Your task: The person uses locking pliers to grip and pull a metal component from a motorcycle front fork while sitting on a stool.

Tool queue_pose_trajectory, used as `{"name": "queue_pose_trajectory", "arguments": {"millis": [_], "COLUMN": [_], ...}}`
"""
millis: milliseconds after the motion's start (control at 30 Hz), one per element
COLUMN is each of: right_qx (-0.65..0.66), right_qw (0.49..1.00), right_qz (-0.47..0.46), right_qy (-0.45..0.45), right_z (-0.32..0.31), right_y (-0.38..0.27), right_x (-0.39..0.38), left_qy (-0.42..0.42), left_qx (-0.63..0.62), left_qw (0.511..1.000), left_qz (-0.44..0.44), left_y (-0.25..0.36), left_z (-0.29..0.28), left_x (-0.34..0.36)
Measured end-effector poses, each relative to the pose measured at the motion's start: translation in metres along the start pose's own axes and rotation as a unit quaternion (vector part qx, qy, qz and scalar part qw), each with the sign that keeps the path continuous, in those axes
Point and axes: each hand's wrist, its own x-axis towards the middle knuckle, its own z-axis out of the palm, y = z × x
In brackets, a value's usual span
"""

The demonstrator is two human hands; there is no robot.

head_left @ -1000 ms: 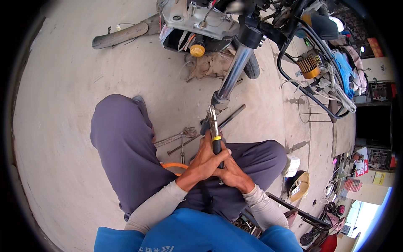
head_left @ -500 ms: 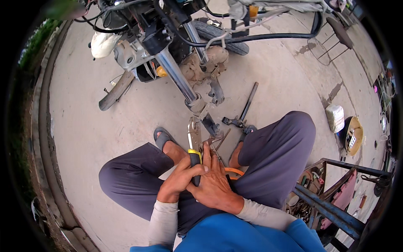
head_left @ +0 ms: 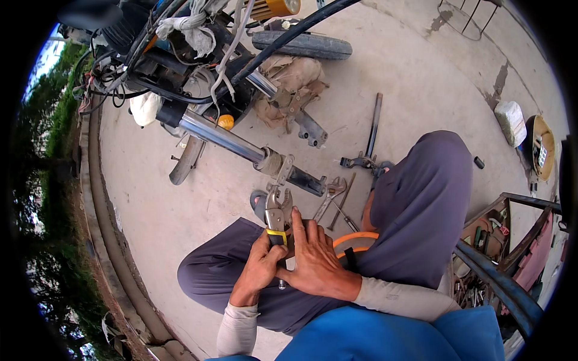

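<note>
- We hold locking pliers [head_left: 278, 212] upright in front of us, over our lap, their jaws pointing up toward the motorcycle's fork tube [head_left: 241, 147].
- Our left hand [head_left: 260, 268] has its grip clamped on the pliers' handle, just below the yellow band.
- Our right hand [head_left: 314, 259] lies beside it, fingers closed against the handle from the other side.
- The pliers' jaws stand slightly apart, just beneath the bracket at the fork's lower end.
- On the concrete floor [head_left: 180, 204] past our knee lie an open wrench [head_left: 328, 195], a long metal bar [head_left: 374, 123] and an orange hoop [head_left: 355, 239].
</note>
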Motion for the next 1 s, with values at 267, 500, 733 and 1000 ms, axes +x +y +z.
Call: {"name": "queue_pose_trajectory", "arguments": {"millis": [267, 500, 733, 1000], "right_qx": [0.159, 0.226, 0.329, 0.308], "right_qw": [0.984, 0.97, 0.938, 0.946], "right_qz": [-0.077, -0.085, -0.066, -0.031], "right_qy": [-0.004, -0.025, -0.085, -0.092], "right_z": [0.007, 0.007, 0.003, 0.008], "right_y": [0.014, 0.021, 0.028, 0.038], "right_x": [0.001, 0.009, 0.017, 0.009], "left_qy": [0.002, -0.039, -0.048, -0.025], "left_qx": [0.028, 0.116, 0.011, -0.035], "left_qw": [0.999, 0.993, 0.997, 0.997], "left_qz": [0.019, -0.002, -0.06, -0.066], "left_y": [0.026, 0.042, 0.065, 0.054], "left_z": [-0.013, -0.034, -0.036, -0.024], "left_x": [-0.016, -0.021, -0.023, -0.026]}}
